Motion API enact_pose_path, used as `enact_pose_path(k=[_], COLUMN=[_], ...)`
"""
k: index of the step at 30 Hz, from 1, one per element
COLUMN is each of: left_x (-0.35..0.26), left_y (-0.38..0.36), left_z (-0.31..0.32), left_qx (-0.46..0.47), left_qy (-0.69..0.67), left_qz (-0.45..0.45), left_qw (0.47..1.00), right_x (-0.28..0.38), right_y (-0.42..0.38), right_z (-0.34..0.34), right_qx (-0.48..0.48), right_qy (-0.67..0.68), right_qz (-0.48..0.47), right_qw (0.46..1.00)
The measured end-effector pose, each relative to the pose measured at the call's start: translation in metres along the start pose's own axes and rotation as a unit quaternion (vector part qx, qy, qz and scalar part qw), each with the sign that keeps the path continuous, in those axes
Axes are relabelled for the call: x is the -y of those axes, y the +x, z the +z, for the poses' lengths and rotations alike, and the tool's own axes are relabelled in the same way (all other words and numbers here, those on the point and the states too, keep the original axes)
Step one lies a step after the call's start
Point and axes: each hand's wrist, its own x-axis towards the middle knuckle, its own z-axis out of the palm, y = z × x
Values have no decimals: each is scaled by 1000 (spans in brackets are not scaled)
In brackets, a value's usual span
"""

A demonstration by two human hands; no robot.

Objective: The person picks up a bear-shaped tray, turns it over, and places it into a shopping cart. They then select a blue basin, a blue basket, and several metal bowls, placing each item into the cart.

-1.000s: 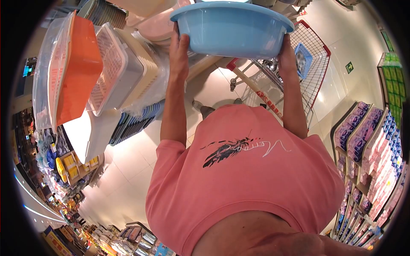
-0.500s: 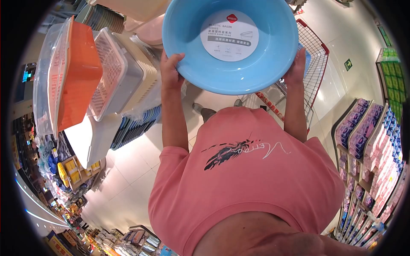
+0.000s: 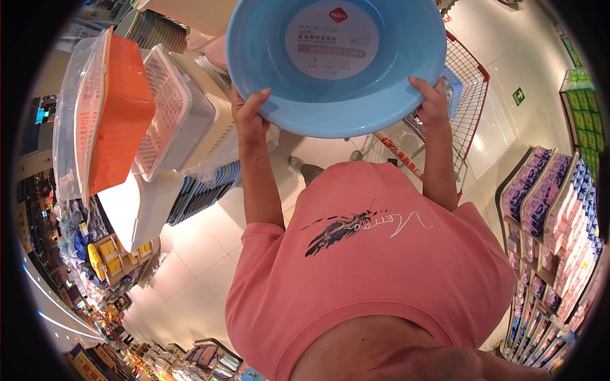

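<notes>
A round light-blue plastic basin (image 3: pixel 337 117) is held up in front of me, its inside facing me. A round white label (image 3: pixel 330 41) with a red logo lies on its bottom. My left hand (image 3: pixel 251 114) grips the rim at the lower left, thumb over the edge and the other fingers mostly hidden behind. On the lower right, my right hand (image 3: pixel 434 105) grips the rim with its thumb on the inner side. The basin's top edge is cut off by the frame.
Stacked plastic baskets and boxes, one orange (image 3: pixel 121 114), stand close on the left. A red-trimmed shopping cart (image 3: pixel 470 95) is behind the basin at the right. Shelves of packaged goods (image 3: pixel 540 197) line the far right. Below is a tiled floor (image 3: pixel 197 260).
The basin has shifted slightly left and up and tilted. My right thumb now shows over the rim. Both hands still hold it.
</notes>
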Motion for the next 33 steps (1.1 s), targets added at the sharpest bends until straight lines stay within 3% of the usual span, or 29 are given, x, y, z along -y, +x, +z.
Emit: enact_pose_path(k=[10, 12, 15, 17, 21, 24, 33], left_x=[7, 15, 27, 31, 10, 3, 6], left_y=[0, 7, 23, 28, 38, 41, 36], left_z=[1, -1, -5, -4, 3, 2, 17], left_qx=[-16, -10, -38, -108, -135, -111, -124], left_qy=[-9, -13, 80, 125, 249, 320, 367], left_qz=[12, 31, 6, 38, 89, 101, 112], left_qw=[1000, 999, 996, 986, 955, 935, 915], right_x=[7, 2, 1, 6, 4, 2, 1], right_y=[0, 2, 0, -12, -19, -16, -10], right_z=[5, 5, 3, 11, 25, 20, 17], right_qx=[-3, -46, -8, 3, 38, 6, -48], right_qy=[-18, -9, -79, -125, -217, -173, -100], right_qz=[-11, -36, -92, -94, -125, -59, -44], right_qw=[1000, 998, 993, 988, 967, 983, 993])
